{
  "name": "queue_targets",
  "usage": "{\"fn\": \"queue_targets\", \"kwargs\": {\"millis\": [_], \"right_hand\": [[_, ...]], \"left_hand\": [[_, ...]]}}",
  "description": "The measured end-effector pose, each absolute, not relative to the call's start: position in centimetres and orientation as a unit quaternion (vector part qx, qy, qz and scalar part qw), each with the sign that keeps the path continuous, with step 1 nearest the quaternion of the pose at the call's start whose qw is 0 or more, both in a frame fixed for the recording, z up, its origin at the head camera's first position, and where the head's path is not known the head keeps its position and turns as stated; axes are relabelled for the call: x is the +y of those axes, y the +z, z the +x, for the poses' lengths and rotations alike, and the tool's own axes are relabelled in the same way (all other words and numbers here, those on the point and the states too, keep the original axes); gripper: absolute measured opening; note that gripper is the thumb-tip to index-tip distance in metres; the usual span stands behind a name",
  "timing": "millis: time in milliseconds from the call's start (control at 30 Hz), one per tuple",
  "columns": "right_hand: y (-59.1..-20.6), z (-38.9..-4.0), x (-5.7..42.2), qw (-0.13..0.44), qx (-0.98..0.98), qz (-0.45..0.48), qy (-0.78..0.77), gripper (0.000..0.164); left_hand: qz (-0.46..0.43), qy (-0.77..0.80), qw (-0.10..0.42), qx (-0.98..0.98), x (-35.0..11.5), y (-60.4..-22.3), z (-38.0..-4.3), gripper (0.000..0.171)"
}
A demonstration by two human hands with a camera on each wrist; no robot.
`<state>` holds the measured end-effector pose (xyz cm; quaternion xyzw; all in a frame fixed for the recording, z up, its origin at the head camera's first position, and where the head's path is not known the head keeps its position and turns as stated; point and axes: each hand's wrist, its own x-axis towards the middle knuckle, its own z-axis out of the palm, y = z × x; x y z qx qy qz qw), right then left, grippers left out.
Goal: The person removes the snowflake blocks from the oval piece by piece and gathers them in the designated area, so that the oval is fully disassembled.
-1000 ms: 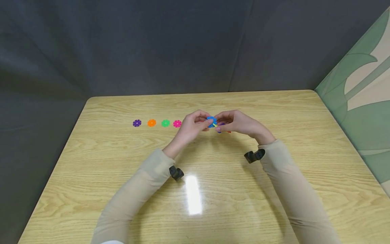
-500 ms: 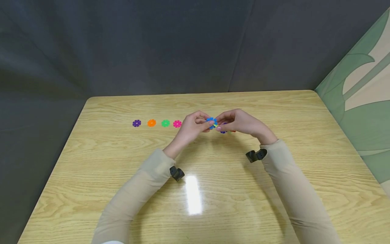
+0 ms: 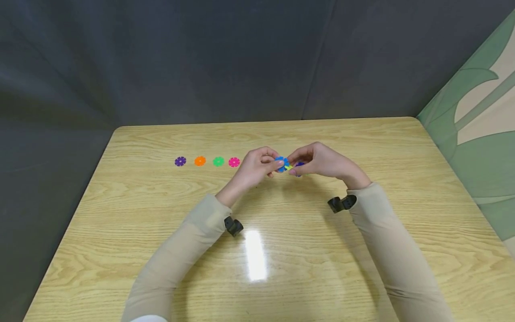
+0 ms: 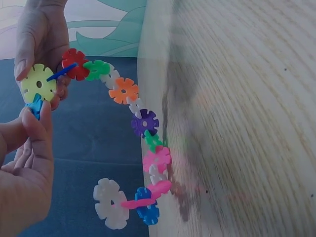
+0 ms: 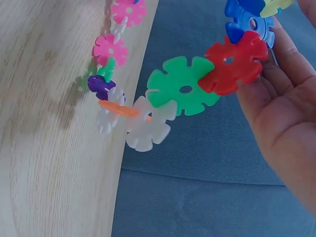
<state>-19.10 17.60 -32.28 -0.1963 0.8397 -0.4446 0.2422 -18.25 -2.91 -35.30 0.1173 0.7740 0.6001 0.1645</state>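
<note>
My left hand (image 3: 254, 167) pinches a blue notched snowflake disc (image 3: 280, 169) between thumb and fingers. Facing it, my right hand (image 3: 322, 161) grips a pale yellow disc (image 4: 31, 83) at the end of a linked chain. The blue disc meets the yellow one at its lower edge in the left wrist view; whether their slots are fully joined cannot be told. From the yellow disc the chain runs through a dark blue disc (image 5: 238, 22), a red disc (image 5: 239, 66), a green disc (image 5: 170, 79) and more, hanging in a curve to a white disc (image 4: 104, 197).
On the wooden table (image 3: 201, 268), a row of loose discs lies left of my hands: purple (image 3: 180, 161), orange (image 3: 200, 161), green (image 3: 218, 161) and pink (image 3: 234, 162). A dark curtain (image 3: 257, 62) stands behind the table's far edge.
Both hands have shifted slightly to the right, the right hand a little more, with the blue and yellow discs between them. More of the yellow disc shows now. The loose row stays put.
</note>
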Motion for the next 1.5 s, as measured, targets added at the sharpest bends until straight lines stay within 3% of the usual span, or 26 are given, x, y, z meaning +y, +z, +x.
{"fn": "queue_targets", "kwargs": {"millis": [567,967,1500], "right_hand": [[-32.4,-19.0,17.8,0.248,0.832,-0.202,-0.454,0.028],[-32.7,-19.1,18.5,0.233,0.848,-0.162,-0.447,0.033],[-32.3,-19.2,19.3,0.203,0.853,-0.147,-0.458,0.039]], "left_hand": [[0.095,0.596,0.162,0.781,-2.8,-35.1,-18.1,0.013],[0.067,0.622,0.168,0.762,-3.7,-35.0,-18.6,0.024],[0.004,0.630,0.138,0.764,-9.9,-35.6,-19.5,0.032]]}}
